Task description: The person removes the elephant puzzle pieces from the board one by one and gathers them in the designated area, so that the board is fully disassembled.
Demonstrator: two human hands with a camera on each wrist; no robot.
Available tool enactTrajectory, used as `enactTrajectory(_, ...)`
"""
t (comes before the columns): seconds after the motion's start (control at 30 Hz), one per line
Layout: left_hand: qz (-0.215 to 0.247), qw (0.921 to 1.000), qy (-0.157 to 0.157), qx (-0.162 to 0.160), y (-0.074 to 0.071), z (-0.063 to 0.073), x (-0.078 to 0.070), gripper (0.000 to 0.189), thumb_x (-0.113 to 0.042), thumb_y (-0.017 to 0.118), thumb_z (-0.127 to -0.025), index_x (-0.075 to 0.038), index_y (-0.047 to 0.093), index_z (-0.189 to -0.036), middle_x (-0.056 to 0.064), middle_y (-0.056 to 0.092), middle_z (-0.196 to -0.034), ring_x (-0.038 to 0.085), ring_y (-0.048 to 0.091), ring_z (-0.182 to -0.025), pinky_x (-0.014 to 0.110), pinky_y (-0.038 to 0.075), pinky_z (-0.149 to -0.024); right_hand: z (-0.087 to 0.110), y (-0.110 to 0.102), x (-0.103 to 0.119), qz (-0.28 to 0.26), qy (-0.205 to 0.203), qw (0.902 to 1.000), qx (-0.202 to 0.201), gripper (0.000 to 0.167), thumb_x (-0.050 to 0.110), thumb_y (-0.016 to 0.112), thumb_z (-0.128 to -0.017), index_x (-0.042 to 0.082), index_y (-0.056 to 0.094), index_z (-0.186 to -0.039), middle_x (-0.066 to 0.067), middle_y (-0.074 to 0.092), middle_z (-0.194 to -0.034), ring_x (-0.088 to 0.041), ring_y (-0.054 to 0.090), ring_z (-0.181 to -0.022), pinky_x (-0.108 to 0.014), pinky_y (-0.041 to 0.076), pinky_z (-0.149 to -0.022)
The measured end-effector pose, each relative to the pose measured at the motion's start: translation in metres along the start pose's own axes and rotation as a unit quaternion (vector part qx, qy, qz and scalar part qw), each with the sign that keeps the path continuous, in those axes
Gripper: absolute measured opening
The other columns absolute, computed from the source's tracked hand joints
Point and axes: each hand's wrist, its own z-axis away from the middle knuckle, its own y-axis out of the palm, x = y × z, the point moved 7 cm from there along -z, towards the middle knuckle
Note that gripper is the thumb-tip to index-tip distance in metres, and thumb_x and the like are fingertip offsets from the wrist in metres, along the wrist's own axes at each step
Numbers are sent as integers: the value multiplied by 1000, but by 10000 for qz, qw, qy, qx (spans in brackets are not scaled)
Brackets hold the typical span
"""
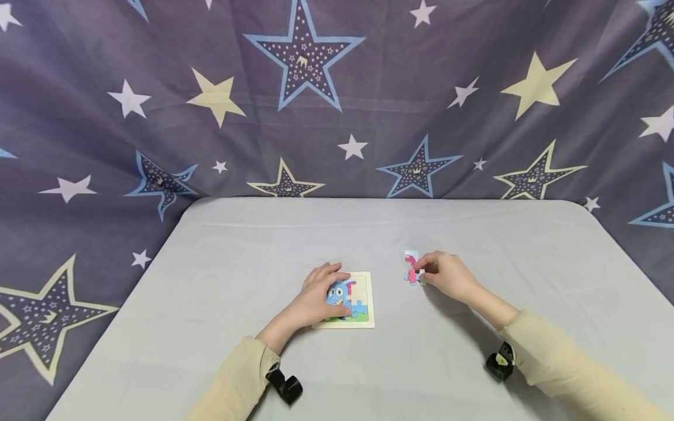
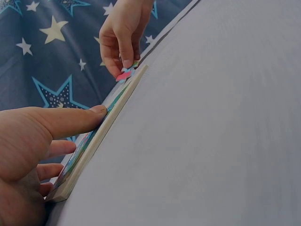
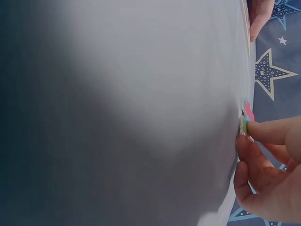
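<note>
Pale grey surface (image 1: 237,251), backed by a dark curtain (image 1: 379,93) printed with stars (image 1: 216,98), some bearing crowns (image 1: 302,61); on it my left hand (image 1: 317,297), thumb and fingers apart, rests on the puzzle (image 1: 360,286), and right of that my right hand (image 1: 451,277) pinches a piece (image 3: 243,125).

A square puzzle tray with a pale, wood-like rim (image 1: 347,325) is laid flat, partly filled with interlocking pieces that show a blue cartoon creature above green; its upper right section is left unfilled. Its left part is covered by the left hand (image 1: 321,294). Pink-and-light-blue jigsaw pieces (image 1: 411,255) are set apart rightward, one being pinched by the right hand (image 1: 450,276).
</note>
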Motion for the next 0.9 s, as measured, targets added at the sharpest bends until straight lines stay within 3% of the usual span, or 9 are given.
enactTrajectory(0.9, -21, 10000, 38, -3, 0, 0, -1, 67, -28, 78, -68, -13, 52, -128, 10, 31, -145, 29, 14, -138, 50, 7, -111, 0, 3, -1, 106, -162, 9997, -121, 12, 1, 65, -78, 6, 69, -89, -9, 63, -89, -17, 58, -76, -31, 48, -67)
